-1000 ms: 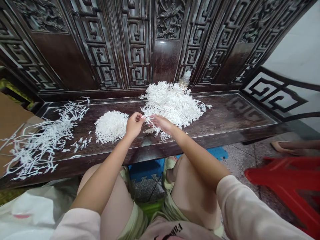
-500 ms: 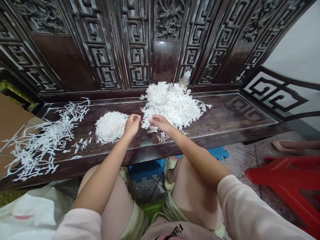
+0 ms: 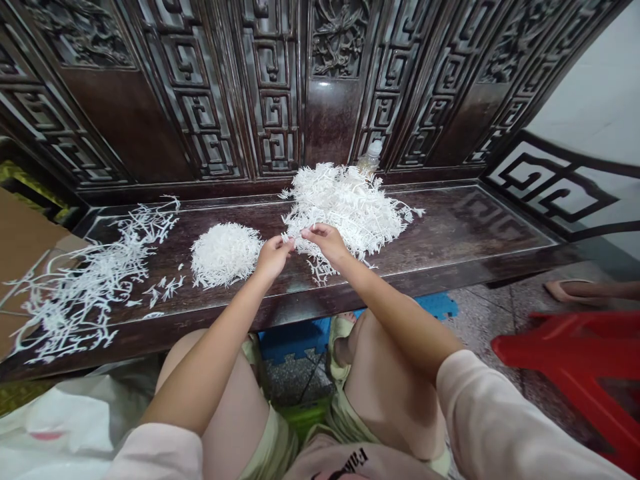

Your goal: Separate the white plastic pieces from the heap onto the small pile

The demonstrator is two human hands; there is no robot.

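Left hand (image 3: 273, 259), right hand (image 3: 326, 243) — both pinching white sprigs (image 3: 345, 213).

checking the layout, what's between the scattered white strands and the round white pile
Head view: a few small white sprigs lie on the dark wood bench between the scattered strands and the round pile.

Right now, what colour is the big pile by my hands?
The pile is white; the head view shows it best.

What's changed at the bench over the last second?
The left hand has moved right, toward the right hand, which has edged up against the large pile of white branched strands. Any grip is hard to tell. The round pile and scattered strands look unchanged.
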